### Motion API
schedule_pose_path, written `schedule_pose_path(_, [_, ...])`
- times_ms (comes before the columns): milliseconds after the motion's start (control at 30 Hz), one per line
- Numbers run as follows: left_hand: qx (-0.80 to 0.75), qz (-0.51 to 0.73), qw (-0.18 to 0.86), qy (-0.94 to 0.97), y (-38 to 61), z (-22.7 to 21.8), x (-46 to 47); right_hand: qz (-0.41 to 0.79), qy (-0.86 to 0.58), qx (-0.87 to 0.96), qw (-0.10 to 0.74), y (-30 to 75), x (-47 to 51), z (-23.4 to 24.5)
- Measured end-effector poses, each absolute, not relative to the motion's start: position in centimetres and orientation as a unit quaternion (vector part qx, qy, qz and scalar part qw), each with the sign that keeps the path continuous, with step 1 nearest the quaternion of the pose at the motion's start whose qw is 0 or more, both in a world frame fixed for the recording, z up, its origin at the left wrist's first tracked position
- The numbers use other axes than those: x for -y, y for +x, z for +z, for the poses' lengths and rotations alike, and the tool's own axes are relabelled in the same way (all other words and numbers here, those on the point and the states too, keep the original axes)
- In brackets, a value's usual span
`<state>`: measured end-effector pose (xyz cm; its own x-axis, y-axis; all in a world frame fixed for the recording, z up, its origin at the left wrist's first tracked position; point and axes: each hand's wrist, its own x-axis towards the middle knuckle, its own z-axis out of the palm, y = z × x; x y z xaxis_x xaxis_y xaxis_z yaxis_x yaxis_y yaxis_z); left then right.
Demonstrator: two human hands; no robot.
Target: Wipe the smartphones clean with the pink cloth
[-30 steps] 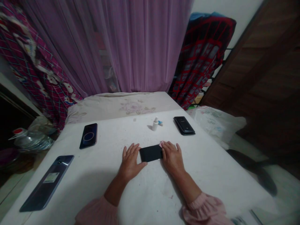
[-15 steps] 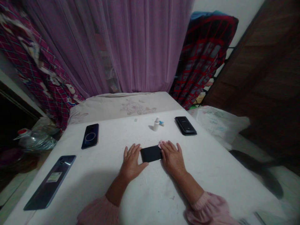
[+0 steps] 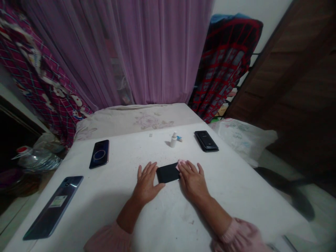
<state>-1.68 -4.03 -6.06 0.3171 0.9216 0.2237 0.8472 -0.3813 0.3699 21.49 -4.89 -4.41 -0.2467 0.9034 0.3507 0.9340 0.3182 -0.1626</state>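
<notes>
The left hand [image 3: 146, 182] lies flat, fingers spread, just beside a black smartphone [image 3: 168, 173] on a white-covered table [image 3: 231, 196]. The right hand [image 3: 193, 182] lies flat against the phone's other end, near a small pink scrap [image 3: 180, 164]. The hands are apart, gripping nothing. Ahead stand a white bottle [image 3: 173, 140] and a second black smartphone [image 3: 206, 141].

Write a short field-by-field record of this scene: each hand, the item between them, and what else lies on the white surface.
Left hand: flat, beside the black rectangular object
Right hand: flat, fingers touching a small pink piece
Surface: white-covered table
Phones: dark smartphone, black smartphone, blue-grey smartphone
Small items: white bottle, blue-and-white item
</notes>
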Motion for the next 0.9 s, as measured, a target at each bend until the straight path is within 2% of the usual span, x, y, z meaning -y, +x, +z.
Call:
schedule_pose_path(200, [-0.552,0.202,0.086,0.804,-1.8,-6.0,4.0,-0.024,-0.580,0.777,0.242,21.0,4.2,-4.8])
schedule_pose_path(433, [-0.576,0.195,0.090,0.789,-1.2,-5.1,4.3,-0.011,-0.522,0.771,0.365,24.0,7.9,-7.0])
schedule_pose_path(700, [-0.635,0.188,0.059,0.747,-1.1,-4.7,6.1,0.081,-0.591,0.699,0.394,23.9,5.4,-6.8])
schedule_pose_path(900, [-0.548,0.193,0.078,0.811,-1.4,-4.9,7.3,0.160,-0.610,0.682,0.371,20.1,2.3,-5.2])
